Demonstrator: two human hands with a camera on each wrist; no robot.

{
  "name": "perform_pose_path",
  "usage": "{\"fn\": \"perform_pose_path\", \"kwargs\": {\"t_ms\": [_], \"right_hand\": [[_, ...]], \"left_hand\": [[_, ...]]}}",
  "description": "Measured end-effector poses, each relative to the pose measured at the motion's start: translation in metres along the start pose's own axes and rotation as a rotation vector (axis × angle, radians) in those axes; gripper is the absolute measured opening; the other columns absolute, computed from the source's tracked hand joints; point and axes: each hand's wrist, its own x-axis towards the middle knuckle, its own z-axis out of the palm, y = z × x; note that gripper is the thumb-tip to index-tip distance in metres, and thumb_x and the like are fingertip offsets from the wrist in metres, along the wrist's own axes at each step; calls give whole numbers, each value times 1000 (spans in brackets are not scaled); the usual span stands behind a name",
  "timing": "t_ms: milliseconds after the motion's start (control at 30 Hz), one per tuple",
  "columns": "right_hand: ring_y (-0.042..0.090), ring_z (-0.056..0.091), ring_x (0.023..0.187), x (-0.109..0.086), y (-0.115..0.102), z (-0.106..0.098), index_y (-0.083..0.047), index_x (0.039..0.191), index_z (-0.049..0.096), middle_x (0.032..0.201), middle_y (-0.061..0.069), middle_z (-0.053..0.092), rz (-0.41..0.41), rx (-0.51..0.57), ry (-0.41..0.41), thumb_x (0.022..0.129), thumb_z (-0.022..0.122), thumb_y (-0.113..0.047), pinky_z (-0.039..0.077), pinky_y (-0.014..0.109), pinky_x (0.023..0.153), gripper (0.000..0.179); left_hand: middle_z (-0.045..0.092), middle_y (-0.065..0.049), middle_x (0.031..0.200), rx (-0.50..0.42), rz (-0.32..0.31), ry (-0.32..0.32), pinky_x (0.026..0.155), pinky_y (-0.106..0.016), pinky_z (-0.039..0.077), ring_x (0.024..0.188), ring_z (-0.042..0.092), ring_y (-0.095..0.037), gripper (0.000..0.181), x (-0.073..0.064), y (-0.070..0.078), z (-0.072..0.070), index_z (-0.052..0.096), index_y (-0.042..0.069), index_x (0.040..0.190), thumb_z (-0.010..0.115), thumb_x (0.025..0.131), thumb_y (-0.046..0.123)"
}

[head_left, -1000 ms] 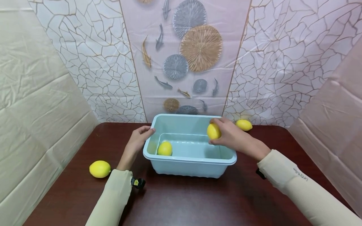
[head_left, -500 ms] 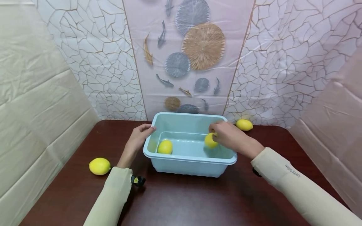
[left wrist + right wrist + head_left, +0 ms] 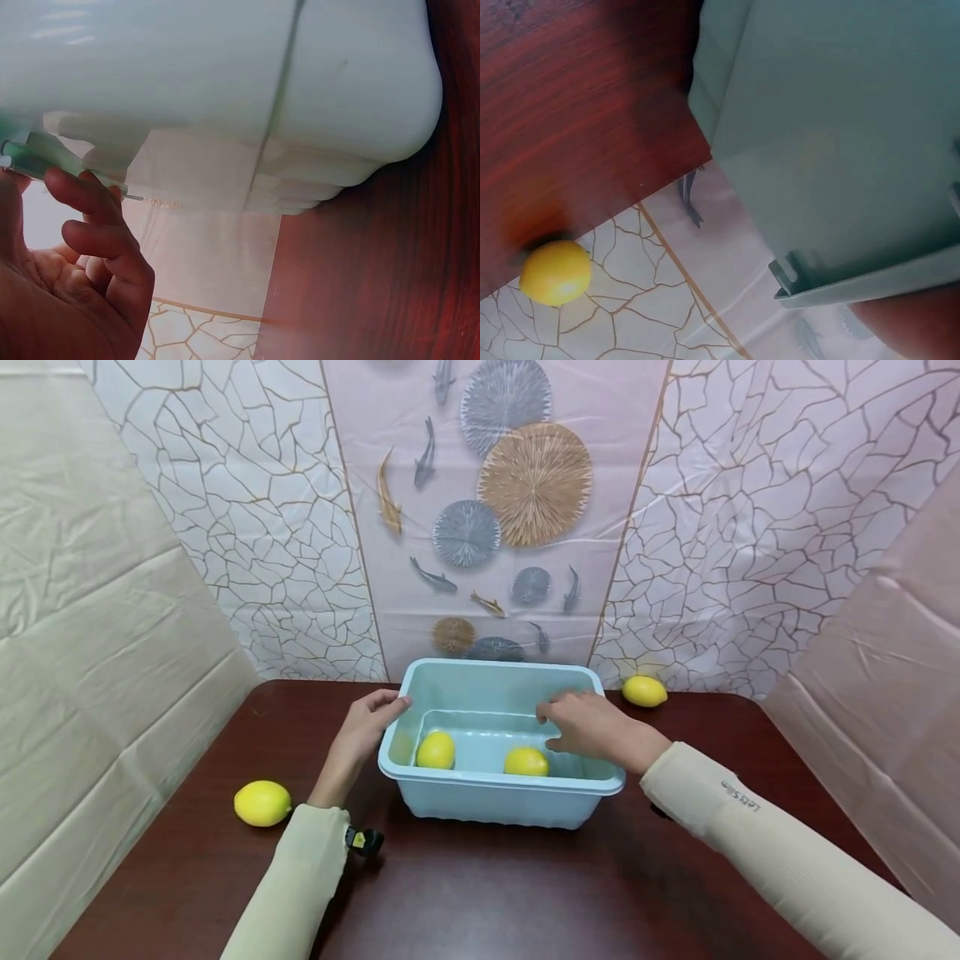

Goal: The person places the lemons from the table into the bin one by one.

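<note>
Head view: a person's left hand (image 3: 362,727) pinches the rim (image 3: 495,782) of a pale-blue basin (image 3: 495,804); the right hand (image 3: 588,724), fingers and thumb apart, hangs within it near one lemon (image 3: 527,762); a second lemon (image 3: 436,750) lies inside, left, and two more, a left-side lemon (image 3: 262,802) and a far lemon (image 3: 645,691), on the table (image 3: 465,893); the step looks like a release, the next move calling for a lift clear. Left wrist: thumb and fingertips meet at the rim; right wrist: basin wall hides the fingers; the far lemon sits by the patterned backdrop (image 3: 637,300).
</note>
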Motion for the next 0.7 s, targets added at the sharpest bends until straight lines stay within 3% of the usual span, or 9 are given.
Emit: {"fn": "perform_pose_path", "kwargs": {"t_ms": [167, 300, 433, 567, 700], "right_hand": [[30, 67, 114, 4, -6, -4, -10, 141, 64, 135, 12, 66, -2, 83, -121, 97, 79, -29, 55, 49, 96, 51], [31, 63, 124, 6, -10, -2, -15, 147, 59, 145, 13, 60, -16, 136, -209, 100, 75, -29, 51, 53, 102, 52], [29, 64, 114, 6, -13, 5, -17, 145, 62, 138, 12, 63, -66, 104, -268, 102, 71, -20, 53, 51, 98, 44], [25, 64, 103, 6, -15, 12, -11, 140, 62, 125, 12, 67, -130, 63, -279, 101, 67, -11, 55, 48, 95, 39], [23, 62, 105, 7, -16, 16, -10, 142, 57, 127, 10, 65, -125, 96, -303, 105, 60, -10, 52, 47, 99, 37]], "left_hand": [[64, -20, 137, 5, -12, -4, 107, -45, 49, 121, 61, -31, 54, 0, 0, 0, 61, 1, 140, 62, 105, 41], [65, -20, 135, 6, -10, -3, 104, -43, 51, 118, 62, -30, 52, 2, -1, 2, 62, 1, 139, 62, 105, 40], [66, -19, 133, -1, -17, 0, 99, -39, 51, 115, 63, -28, 50, 3, -1, 4, 63, 2, 138, 63, 105, 40], [66, -19, 133, -6, -24, 0, 100, -39, 51, 115, 63, -28, 50, 3, 0, 5, 63, 2, 138, 63, 105, 40], [65, -19, 135, -6, -23, -2, 103, -42, 50, 118, 62, -29, 51, 2, 1, 5, 63, 2, 138, 63, 104, 41]]}}
